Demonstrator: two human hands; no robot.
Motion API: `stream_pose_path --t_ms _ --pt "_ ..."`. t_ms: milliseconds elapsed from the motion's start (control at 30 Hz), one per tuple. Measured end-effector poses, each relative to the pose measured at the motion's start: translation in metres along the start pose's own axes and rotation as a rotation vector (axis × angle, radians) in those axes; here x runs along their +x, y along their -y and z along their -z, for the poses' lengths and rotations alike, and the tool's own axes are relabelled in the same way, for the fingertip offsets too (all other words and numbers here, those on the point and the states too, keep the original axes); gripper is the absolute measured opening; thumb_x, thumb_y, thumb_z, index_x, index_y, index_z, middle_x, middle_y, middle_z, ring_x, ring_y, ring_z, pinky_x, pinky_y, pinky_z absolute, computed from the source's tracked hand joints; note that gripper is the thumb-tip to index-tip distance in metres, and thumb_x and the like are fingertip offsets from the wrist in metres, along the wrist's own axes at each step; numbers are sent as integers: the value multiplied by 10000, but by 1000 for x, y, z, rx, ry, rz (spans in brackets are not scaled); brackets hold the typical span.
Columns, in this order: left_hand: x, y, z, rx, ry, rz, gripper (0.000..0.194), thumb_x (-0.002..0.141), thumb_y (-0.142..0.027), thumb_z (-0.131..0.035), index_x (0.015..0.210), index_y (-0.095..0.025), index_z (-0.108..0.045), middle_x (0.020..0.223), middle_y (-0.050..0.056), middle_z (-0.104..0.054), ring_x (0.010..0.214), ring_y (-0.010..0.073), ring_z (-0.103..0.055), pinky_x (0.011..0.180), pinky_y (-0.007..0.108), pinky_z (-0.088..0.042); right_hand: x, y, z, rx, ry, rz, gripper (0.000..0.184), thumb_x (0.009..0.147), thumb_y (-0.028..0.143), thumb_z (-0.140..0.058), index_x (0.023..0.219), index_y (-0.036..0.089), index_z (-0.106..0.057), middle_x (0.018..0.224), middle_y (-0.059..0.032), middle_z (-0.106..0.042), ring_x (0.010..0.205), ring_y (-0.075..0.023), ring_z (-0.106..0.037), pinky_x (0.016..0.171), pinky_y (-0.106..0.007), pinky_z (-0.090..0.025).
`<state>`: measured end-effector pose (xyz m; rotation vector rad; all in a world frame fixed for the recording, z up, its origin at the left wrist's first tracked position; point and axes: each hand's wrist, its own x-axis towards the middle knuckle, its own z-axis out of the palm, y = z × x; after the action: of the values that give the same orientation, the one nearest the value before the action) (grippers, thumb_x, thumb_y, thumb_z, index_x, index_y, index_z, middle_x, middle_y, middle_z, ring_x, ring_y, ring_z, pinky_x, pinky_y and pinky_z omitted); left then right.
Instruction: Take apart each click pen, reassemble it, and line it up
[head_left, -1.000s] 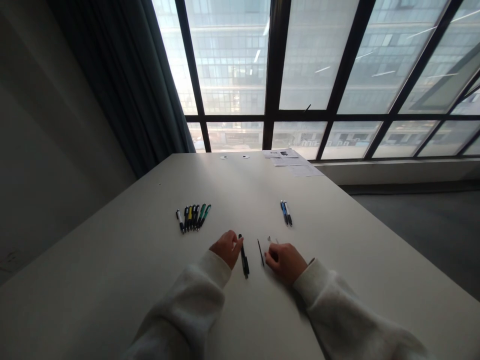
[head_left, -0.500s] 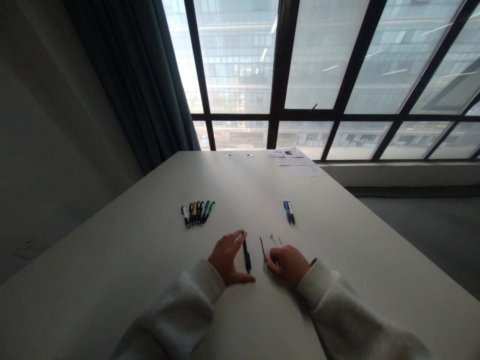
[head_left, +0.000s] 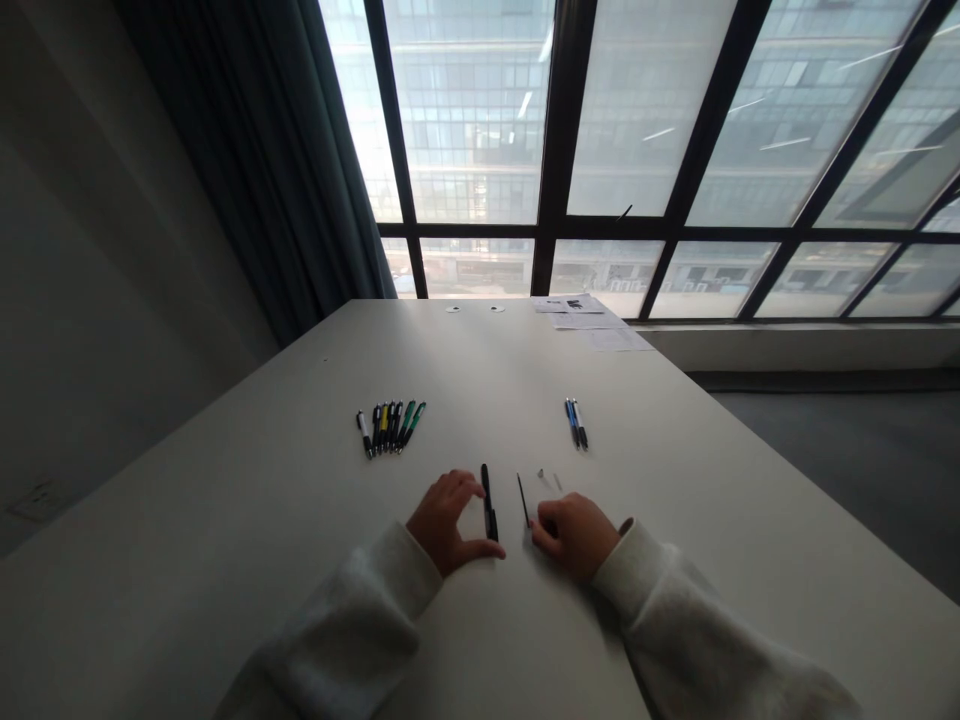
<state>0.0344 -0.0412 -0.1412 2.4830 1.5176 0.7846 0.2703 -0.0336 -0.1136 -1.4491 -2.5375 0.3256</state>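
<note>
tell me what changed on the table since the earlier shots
The left hand has opened out: its thumb, curled by the upper end of the black pen before, now reaches down to the lower end. The right hand has drawn slightly nearer the person, uncovering more of the thin pale piece. The pen row and pen pair stayed put.

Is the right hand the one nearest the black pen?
No, the black pen lies at the left hand, between its spread thumb and fingers.
</note>
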Motion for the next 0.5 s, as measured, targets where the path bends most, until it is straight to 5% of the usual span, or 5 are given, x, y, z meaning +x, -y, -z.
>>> stream_pose_path --t_ms 67,167,400,500 --pt "-1 -3 1 50 67 73 479 763 -651 -586 707 -176 -608 747 75 -618 676 191 -551 629 301 -436 -1 2 0 -9 26 30 304 837 293 -536 590 191 -680 534 -28 -649 473 -133 -521 507 -268 -261" --pt "-2 -10 -1 126 142 189 481 908 -527 -437 562 -198 -493 587 22 -531 535 147 -464 537 273 -334 -1 5 -3 -7 24 13 353 868 340 -522 590 194 -684 549 -38 -665 498 -150 -559 528 -273 -297" --pt "11 -31 -11 182 57 411 445 842 -627 -468 829 -193 -560 789 54 -624 654 196 -586 549 284 -347 7 11 -9 73 -41 -179 310 869 446 -554 758 182 -674 727 -81 -714 660 -198 -650 612 -279 -400" --pt "15 -33 -11 166 86 452 301 827 -493 -550 839 -193 -570 802 55 -642 706 212 -614 583 293 -375 10 13 -7 73 -3 -185 236 838 402 -599 789 179 -657 770 -84 -718 705 -215 -664 631 -288 -412"
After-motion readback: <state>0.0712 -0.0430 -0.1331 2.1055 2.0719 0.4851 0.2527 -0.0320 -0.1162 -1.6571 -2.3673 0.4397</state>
